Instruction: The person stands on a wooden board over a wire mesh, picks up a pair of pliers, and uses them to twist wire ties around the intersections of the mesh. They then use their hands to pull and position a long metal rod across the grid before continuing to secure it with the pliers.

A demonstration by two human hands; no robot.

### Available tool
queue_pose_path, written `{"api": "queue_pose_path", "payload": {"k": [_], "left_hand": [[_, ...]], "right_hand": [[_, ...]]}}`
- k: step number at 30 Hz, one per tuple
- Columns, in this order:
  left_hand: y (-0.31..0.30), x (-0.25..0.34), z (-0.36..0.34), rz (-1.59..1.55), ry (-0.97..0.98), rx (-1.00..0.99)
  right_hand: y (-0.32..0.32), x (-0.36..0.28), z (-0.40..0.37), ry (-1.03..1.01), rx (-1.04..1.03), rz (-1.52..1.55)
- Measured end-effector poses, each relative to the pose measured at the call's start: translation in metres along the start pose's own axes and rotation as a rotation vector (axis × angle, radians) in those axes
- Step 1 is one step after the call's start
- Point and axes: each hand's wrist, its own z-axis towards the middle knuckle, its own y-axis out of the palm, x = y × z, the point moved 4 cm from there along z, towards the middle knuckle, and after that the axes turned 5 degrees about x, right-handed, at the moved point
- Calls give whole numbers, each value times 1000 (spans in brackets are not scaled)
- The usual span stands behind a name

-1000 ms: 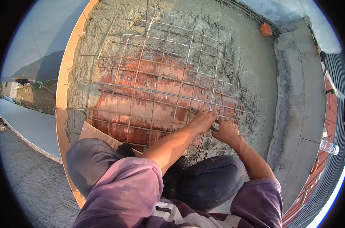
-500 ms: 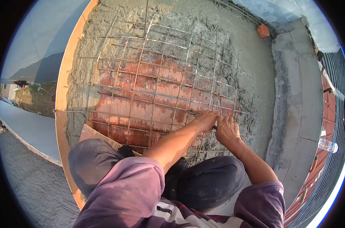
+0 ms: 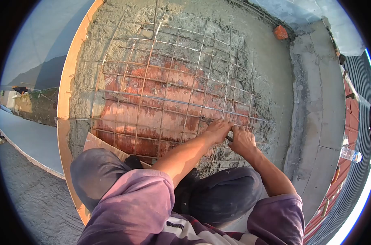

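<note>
My left hand (image 3: 218, 130) is closed low over the rebar grid (image 3: 166, 99), its fingers curled around a dark, slim metal tool (image 3: 229, 139). Close beside it on the right, my right hand (image 3: 243, 140) is wrapped in a fist on the same tool. A short dark end pokes out past the left hand, right at a bar of the grid; the kind of tool I cannot tell. Beneath the grid lies a wet reddish panel (image 3: 130, 118), with grey wet concrete (image 3: 263, 73) around it and over part of the bars.
An orange-tan form board (image 3: 65, 96) edges the concrete on the left. On the right runs a grey block wall (image 3: 312, 94), with a plastic bottle (image 3: 351, 154) past it. A brick piece (image 3: 280, 32) sits at the far corner. My bent knees are close below the hands.
The whole view has shifted slightly, so everything appears a little further left. Both hands keep their grip on the tool at the same part of the grid.
</note>
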Motion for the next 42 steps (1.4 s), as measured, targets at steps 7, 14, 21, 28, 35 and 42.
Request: {"api": "queue_pose_path", "payload": {"k": [7,14,21,28,35,42], "left_hand": [[-28,14,-14,143,94,64],[-21,0,-2,-23,-4,-38],[-32,13,-16,32,37,-44],[-10,-1,-8,42,66,-22],[-34,7,-16,135,56,-171],[-33,9,-22,110,-102,-469]], "right_hand": [[48,18,8,93,-520,205],[-21,-10,14,-19,-212,-31],[22,6,2,324,-643,342],[-6,-13,-7,105,-191,-16],[25,17,-6,678,-869,1016],[35,14,-52,443,-571,910]]}}
